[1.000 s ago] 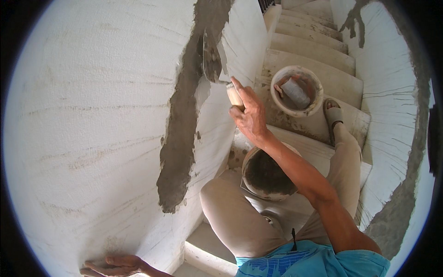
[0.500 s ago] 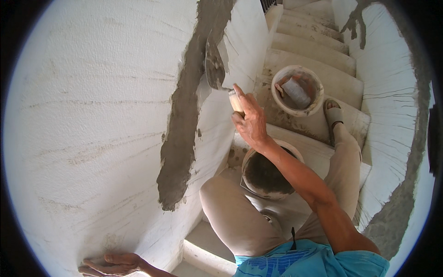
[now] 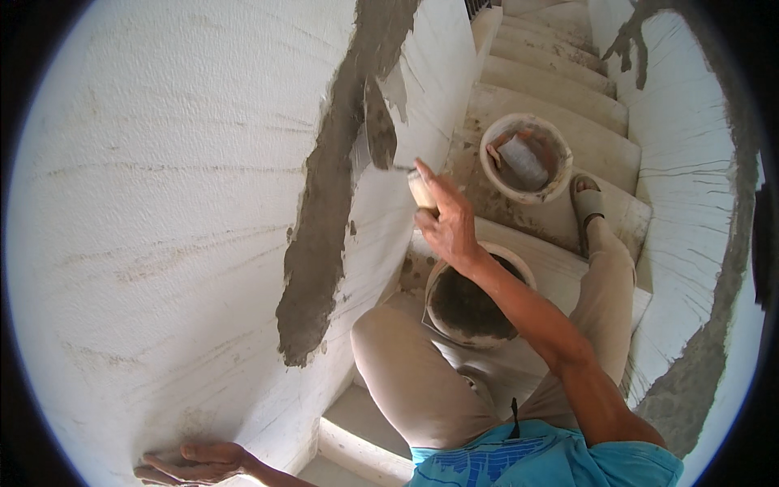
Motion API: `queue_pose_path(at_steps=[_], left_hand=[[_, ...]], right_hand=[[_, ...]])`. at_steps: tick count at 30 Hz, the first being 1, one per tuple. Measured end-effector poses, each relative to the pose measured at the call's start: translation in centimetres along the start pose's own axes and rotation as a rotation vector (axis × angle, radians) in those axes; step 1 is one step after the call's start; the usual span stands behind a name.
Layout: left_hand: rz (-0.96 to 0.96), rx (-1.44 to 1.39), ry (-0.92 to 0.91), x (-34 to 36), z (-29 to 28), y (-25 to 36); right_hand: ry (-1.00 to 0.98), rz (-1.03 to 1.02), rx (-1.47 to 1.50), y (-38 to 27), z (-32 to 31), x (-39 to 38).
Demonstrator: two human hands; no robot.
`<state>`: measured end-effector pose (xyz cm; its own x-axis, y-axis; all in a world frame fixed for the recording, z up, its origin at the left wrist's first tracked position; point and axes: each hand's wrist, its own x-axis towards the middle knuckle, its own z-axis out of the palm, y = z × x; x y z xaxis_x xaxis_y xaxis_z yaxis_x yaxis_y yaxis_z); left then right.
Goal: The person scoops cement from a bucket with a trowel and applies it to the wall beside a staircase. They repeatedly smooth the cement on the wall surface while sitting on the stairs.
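Observation:
My right hand (image 3: pixel 449 219) grips the light wooden handle (image 3: pixel 420 189) of a metal trowel, whose blade (image 3: pixel 379 127) lies against a vertical band of grey wet mortar (image 3: pixel 312 252) on the left white wall (image 3: pixel 174 138). Lower left, my left hand (image 3: pixel 195 461) rests along the same wall, fingers stretched out and holding nothing. Below my right forearm, between my legs, stands a bucket (image 3: pixel 461 310) with dark grey content, partly hidden by that arm.
A second pale bucket (image 3: pixel 527 191) with a grey cylindrical object and reddish bits sits on a step up the white staircase (image 3: pixel 552 73). My sandalled foot (image 3: pixel 586 203) is beside it. The right wall (image 3: pixel 673 178) bears grey mortar bands; a dark railing shows at the top.
My right hand and the trowel have moved downward and slightly right along the mortar band over the last second. My left hand has shifted slightly left along the wall.

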<state>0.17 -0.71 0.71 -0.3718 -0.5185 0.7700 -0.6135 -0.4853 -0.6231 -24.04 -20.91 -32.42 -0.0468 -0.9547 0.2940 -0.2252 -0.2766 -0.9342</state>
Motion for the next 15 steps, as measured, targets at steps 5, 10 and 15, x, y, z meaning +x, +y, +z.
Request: queue_pose_path(at_steps=[5, 10, 15], left_hand=[[-0.046, 0.048, -0.006, -0.6, 0.0, -0.3], [-0.023, 0.081, -0.044, -0.9, 0.0, -1.7], [0.003, 0.086, -0.04, -1.0, 0.2, -2.2]], right_hand=[[0.006, -0.043, -0.002, -0.3, 0.7, 2.4], [-0.106, -0.041, -0.027, -0.1, 0.2, -1.8], [-0.02, -0.088, 0.017, 1.2, -0.3, -1.8]])
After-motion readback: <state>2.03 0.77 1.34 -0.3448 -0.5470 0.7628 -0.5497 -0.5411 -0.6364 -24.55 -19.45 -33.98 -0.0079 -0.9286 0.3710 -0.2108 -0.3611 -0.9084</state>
